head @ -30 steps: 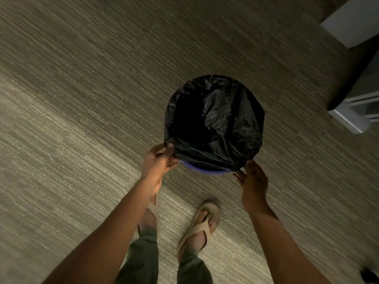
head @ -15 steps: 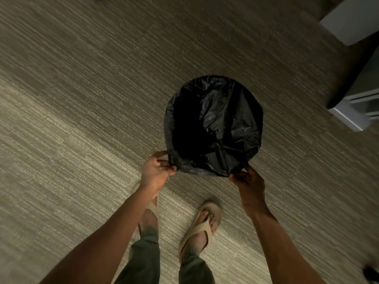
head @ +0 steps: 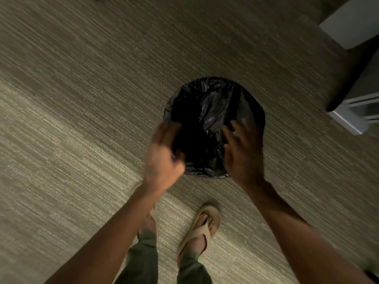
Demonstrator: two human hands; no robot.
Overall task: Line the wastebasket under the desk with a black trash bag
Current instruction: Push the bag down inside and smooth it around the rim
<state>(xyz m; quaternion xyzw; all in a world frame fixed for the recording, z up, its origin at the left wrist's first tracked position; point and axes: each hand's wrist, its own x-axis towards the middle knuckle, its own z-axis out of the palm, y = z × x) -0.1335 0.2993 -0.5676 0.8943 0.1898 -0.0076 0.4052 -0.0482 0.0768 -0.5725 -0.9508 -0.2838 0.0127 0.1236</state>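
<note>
A round wastebasket stands on the carpet, wholly covered by a crinkled black trash bag [head: 213, 111] folded over its rim; no bare basket shows. My left hand [head: 163, 158] hovers over the near left rim, blurred, fingers loosely curled and holding nothing that I can make out. Over the near right part of the opening, my right hand [head: 244, 154] has its fingers spread and empty. Both hands hide the front edge of the bag.
Striped grey-brown carpet [head: 82, 140] lies all around. White furniture legs and panels [head: 352, 117] stand at the right, with another white panel [head: 352, 19] at the top right. My sandalled feet [head: 202, 226] are just behind the basket.
Both hands let go of the bag's front edge and rose up over the basket opening. The blue rim seen a second ago is now covered by the bag.
</note>
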